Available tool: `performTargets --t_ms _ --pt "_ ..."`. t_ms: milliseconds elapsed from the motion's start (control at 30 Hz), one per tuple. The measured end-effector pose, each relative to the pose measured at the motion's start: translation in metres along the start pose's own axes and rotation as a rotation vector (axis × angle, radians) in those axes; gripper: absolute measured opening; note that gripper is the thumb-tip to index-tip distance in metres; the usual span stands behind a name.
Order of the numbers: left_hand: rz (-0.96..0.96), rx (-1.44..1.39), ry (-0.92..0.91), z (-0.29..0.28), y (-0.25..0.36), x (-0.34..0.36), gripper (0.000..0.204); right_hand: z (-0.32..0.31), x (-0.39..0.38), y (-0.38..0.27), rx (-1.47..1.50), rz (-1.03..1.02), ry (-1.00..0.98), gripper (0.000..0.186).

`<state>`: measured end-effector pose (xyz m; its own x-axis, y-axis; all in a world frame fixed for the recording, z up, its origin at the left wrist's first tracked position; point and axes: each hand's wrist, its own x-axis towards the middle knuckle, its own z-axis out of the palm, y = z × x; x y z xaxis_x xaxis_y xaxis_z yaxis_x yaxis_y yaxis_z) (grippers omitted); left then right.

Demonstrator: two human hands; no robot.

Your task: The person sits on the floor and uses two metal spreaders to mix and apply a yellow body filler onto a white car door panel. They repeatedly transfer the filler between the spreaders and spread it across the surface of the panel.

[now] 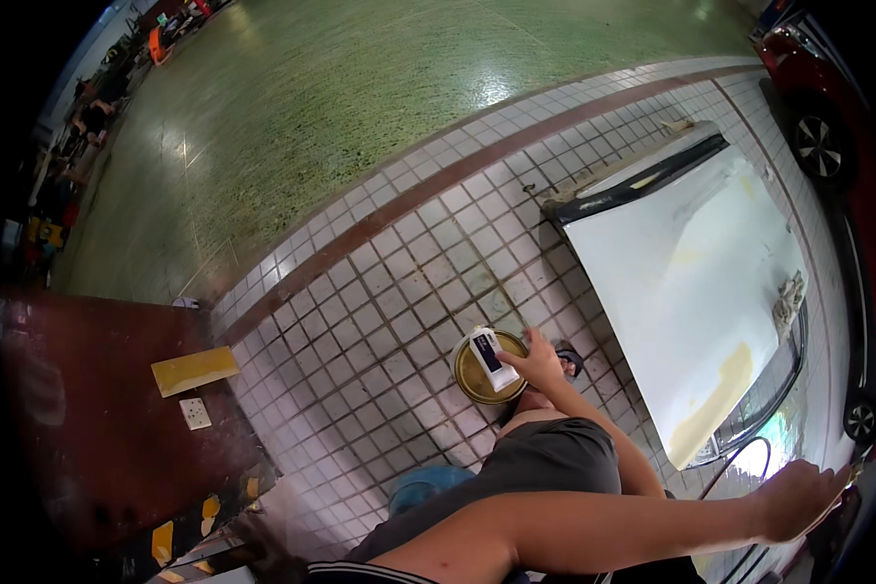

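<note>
My right hand point(538, 362) is closed on a white tube with a dark label point(488, 356), held over a round can with a yellowish-gold lid point(472, 380). Whether the tube rests on the lid I cannot tell. Reaching across to the far right, my left hand point(798, 500) is curled into a closed grip. A thin edge with a yellowish patch shows past its fingers, too hidden to name. Between and beyond my hands lies a large white car panel point(686, 282) with pale yellow filler patches and a dark trim strip along its far end.
A dark red table point(97, 380) at the left bears a yellow rectangular sheet point(195, 371) and a white socket plate point(195, 414). Something blue point(428, 484) is beside my grey-clothed leg. A crumpled cloth point(788, 304) lies on the panel. A red car point(827, 107) stands right.
</note>
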<state>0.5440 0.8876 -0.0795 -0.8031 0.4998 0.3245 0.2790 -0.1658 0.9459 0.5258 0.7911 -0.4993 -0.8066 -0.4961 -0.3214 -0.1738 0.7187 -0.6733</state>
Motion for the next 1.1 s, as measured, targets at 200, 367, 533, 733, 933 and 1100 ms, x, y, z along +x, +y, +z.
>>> performTargets --t_ms 200,367,533,733,933,1100 --pt "0.025 0.01 0.073 -0.013 -0.011 0.001 0.035 -0.013 -0.001 0.005 0.254 0.16 -0.295 0.054" --pt "-0.003 -0.013 0.108 -0.042 -0.003 -0.008 0.037 0.013 0.015 -0.01 0.523 0.31 -0.576 0.051" --pt "-0.001 0.021 0.083 -0.049 -0.008 -0.011 0.038 0.074 0.034 -0.049 0.721 0.462 -1.159 0.06" --pt "-0.001 0.156 0.155 -0.049 -0.027 -0.003 0.041 0.095 0.034 -0.024 0.579 0.205 -1.294 0.062" --pt "0.163 0.228 0.469 0.0 -0.048 0.016 0.043 0.032 0.002 -0.005 0.985 0.407 -0.283 0.052" --pt "-0.095 0.12 0.137 0.012 -0.022 -0.005 0.044 -0.048 -0.066 0.058 0.904 0.518 -0.084 0.069"
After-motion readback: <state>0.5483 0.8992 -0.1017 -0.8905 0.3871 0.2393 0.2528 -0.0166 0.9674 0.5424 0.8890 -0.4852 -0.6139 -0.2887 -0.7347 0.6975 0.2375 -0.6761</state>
